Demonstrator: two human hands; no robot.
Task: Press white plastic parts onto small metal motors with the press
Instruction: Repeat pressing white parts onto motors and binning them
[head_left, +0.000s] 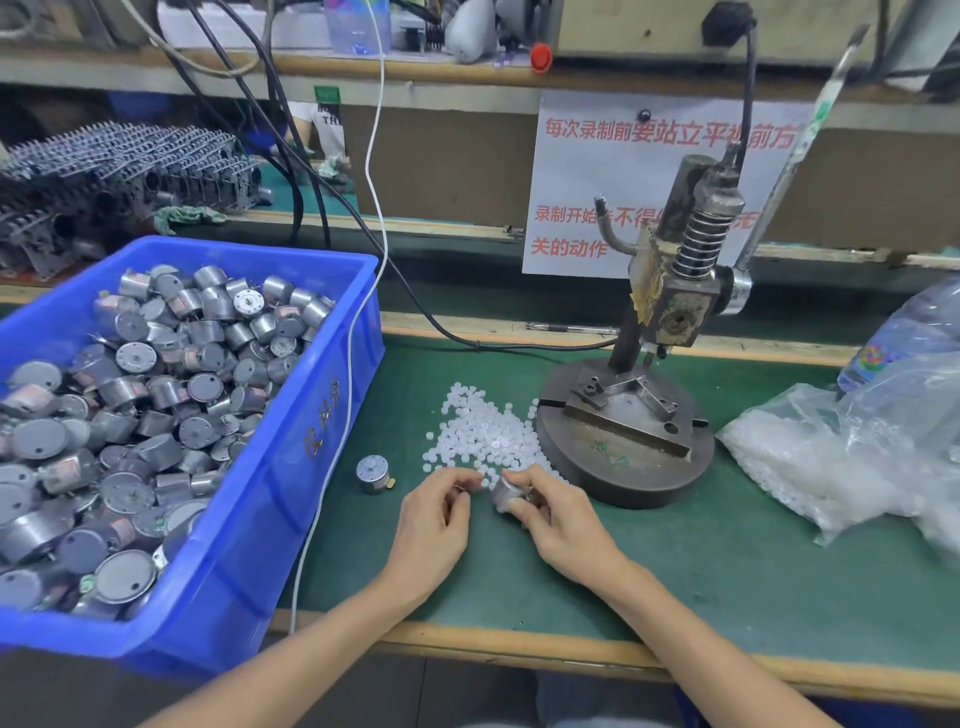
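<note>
Gripping a small motor (511, 496) in the right hand (561, 525), low over the green desk (727, 571). Curling the left hand (434, 525) close beside it; can't tell if pinching anything. Just beyond, loose white plastic parts (483, 436) heaped against the press (628, 441) base. Further left, a lone motor (372, 473), then a blue bin (291, 467) of motors (130, 389).

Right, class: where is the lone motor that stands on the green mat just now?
In the head view, the lone motor stands left of centre on the green mat, between the blue bin and the left hand, touching neither.
</note>
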